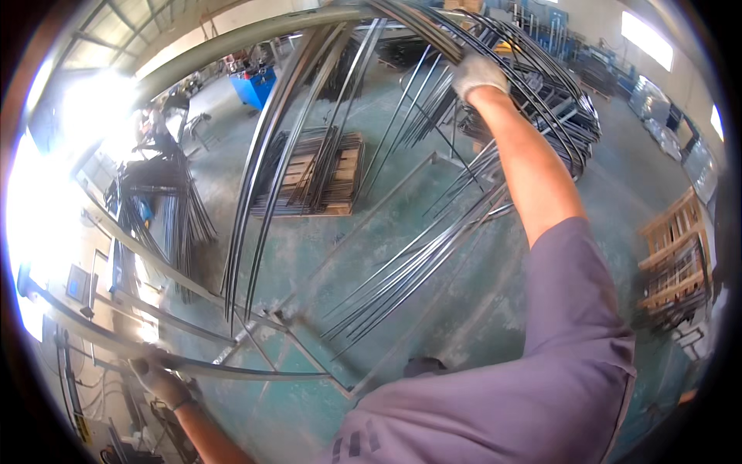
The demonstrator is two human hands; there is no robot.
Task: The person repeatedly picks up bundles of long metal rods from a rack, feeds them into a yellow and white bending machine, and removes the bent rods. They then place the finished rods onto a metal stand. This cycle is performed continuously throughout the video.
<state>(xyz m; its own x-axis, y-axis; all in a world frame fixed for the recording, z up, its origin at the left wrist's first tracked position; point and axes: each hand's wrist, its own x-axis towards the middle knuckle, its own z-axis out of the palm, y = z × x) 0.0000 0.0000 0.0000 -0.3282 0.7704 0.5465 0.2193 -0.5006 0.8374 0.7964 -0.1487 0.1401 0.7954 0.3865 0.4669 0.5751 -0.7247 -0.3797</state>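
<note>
My right hand (478,76), in a pale work glove, is stretched out far ahead and closed on a bundle of long, thin metal rods (421,25). My left hand (161,384), gloved too, is low on the left. Its fingers are closed at a long metal bar (209,366) that runs across the near left; they show only in part. Between my hands, several long dark rods (267,166) hang down from an overhead rail (255,29) toward a metal frame (305,349).
More loose rods (421,271) slant over the green floor from a large rod stack (568,116) on the right. A wooden pallet (340,174) bears rods farther off. Wooden pallets (674,247) stand at the far right. A blue bin (253,89) is at the back.
</note>
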